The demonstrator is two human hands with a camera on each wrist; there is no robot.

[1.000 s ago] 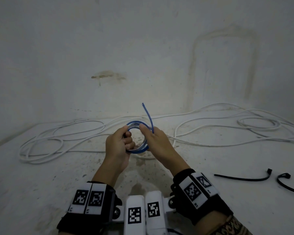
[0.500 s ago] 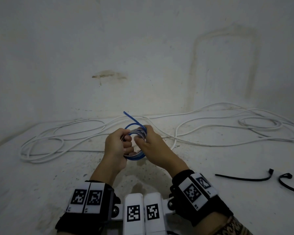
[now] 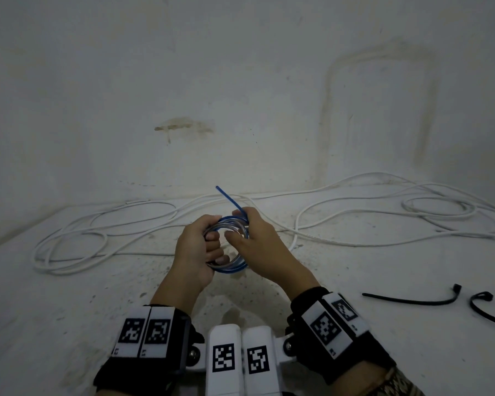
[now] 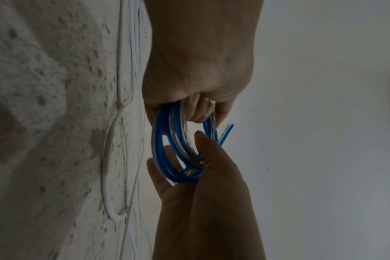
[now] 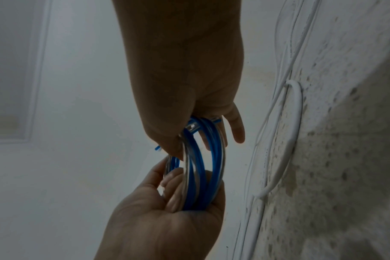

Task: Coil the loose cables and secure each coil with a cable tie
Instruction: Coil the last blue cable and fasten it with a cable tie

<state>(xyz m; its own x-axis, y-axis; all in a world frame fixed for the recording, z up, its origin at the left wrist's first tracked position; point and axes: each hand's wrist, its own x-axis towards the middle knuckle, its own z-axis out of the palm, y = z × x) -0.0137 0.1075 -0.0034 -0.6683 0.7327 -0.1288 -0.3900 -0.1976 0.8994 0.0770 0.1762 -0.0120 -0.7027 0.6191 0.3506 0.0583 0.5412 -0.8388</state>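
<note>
Since a second ago the free blue end [image 3: 228, 199] has swung from upright to a leftward lean, and the right hand [image 3: 257, 247] has closed in over the coil's right side. Loose white cable [image 3: 103, 232] sprawls across the stained white floor [image 3: 69, 295] behind the hands; two black cable ties [image 3: 412, 300] lie well apart to the right. The blue-and-clear cable coil [image 3: 232, 265] is held off the floor between both hands: the left hand [image 3: 196, 252] has its fingers curled round the left side, the right pinches the right side between thumb and fingers.
</note>
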